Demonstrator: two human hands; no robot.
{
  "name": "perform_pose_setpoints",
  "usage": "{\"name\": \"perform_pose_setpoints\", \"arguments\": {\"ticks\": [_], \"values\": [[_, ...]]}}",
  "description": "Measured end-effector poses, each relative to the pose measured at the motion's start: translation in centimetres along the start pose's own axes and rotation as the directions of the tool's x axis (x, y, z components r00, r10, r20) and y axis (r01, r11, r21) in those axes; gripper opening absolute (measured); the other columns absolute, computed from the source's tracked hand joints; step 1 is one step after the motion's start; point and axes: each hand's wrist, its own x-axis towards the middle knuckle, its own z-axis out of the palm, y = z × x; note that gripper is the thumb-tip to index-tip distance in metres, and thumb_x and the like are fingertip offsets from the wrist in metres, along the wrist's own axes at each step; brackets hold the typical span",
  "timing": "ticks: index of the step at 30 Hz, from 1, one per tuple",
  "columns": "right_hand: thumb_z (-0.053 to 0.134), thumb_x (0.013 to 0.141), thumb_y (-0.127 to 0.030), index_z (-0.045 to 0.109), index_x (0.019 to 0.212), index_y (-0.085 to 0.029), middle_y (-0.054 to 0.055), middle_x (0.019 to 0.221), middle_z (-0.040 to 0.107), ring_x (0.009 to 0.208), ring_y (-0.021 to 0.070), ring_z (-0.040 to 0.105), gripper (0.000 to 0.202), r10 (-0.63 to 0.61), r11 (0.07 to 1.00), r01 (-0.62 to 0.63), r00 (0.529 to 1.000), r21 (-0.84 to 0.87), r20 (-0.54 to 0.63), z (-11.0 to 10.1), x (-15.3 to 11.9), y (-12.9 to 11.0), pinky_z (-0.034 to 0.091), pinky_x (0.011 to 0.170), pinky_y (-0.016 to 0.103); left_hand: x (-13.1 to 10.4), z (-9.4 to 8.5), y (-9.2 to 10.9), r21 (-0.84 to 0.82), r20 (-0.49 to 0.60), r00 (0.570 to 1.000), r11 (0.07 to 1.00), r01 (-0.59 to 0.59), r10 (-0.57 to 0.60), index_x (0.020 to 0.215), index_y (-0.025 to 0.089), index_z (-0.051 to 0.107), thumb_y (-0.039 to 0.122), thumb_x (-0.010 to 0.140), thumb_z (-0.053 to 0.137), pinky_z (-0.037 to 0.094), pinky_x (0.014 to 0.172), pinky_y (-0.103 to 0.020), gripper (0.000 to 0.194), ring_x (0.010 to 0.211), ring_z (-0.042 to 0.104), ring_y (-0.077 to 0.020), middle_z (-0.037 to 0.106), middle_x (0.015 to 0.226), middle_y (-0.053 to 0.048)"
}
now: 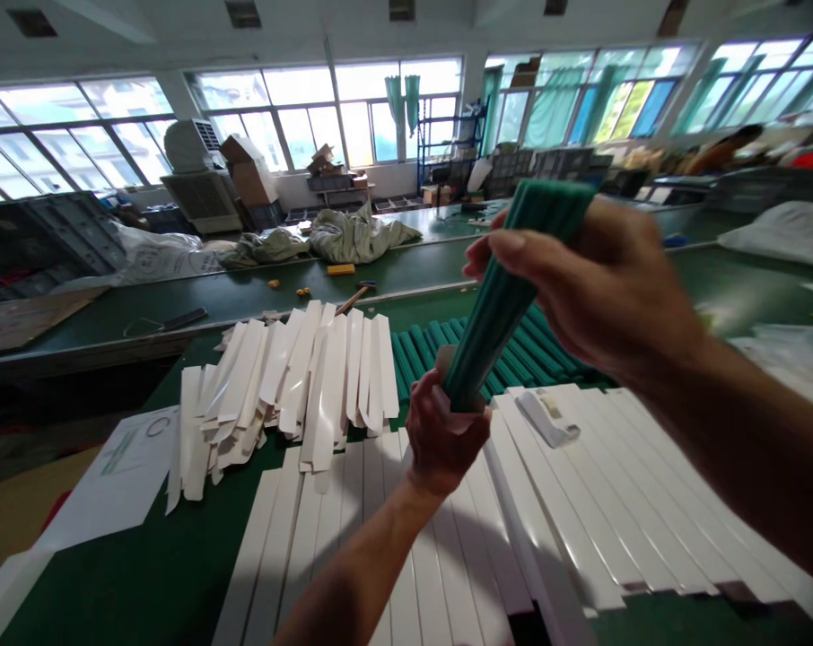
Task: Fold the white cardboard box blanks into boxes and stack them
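My right hand [601, 278] is wrapped round the upper part of a bundle of dark green sticks [497, 314], which slants down to the left. My left hand [443, 440] is closed round the open end of a white cardboard box [445, 361], its pale flaps showing by the fingers. The bundle's lower end is at the box mouth; how deep it sits is hidden. Behind the hands lies a row of more green stick bundles [433, 345]. Below them, long white boxes [608, 484] lie side by side, with a white tape dispenser [547, 417] on top.
Flat white cartons [292, 377] are heaped at the left. A printed sheet [117, 475] lies beside them. Across the green conveyor [258, 292] are a crumpled sack [356, 235] and a yellow block [340, 269]. A person [726, 151] is in the far right background.
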Motion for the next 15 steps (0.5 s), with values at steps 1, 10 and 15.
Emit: {"name": "perform_pose_setpoints", "arguments": {"ticks": [1,10,15], "values": [[0.067,0.085,-0.034,0.066,0.092,-0.013,0.002,0.083,0.068,0.079,0.0184,0.069,0.023,0.028,0.998,-0.025,0.999,-0.065,0.042,0.5,-0.7,1.1,0.058,0.072,0.037,0.2,-0.3,-0.2,0.012,-0.012,1.000,1.000,-0.002,0.003,0.129,0.019,0.040,0.032,0.067,0.077,0.057,0.085,-0.044,0.073,0.099,0.066,-0.0266,0.062,0.108,-0.011],[0.062,0.082,-0.056,0.035,0.150,-0.018,0.015,0.148,0.045,0.136,0.0343,0.043,0.083,0.467,0.854,-0.520,0.788,0.028,0.402,4.7,-10.7,9.7,0.040,0.109,0.051,0.8,-2.1,-1.5,0.040,-0.032,0.998,0.998,-0.050,0.051,0.136,0.013,0.038,0.038,0.077,0.074,0.052,0.095,-0.043,0.073,0.112,0.061,-0.0278,0.059,0.119,-0.018],[0.047,0.091,-0.060,0.060,0.130,-0.021,0.010,0.136,0.059,0.133,0.0274,0.048,0.056,0.574,0.570,-0.624,0.768,0.534,0.284,7.8,-13.8,12.0,0.039,0.111,0.049,1.0,-2.3,-1.9,0.006,0.002,1.000,1.000,-0.030,0.030,0.138,0.012,0.042,0.044,0.080,0.068,0.051,0.095,-0.042,0.071,0.112,0.058,-0.0268,0.057,0.120,-0.017]]}}
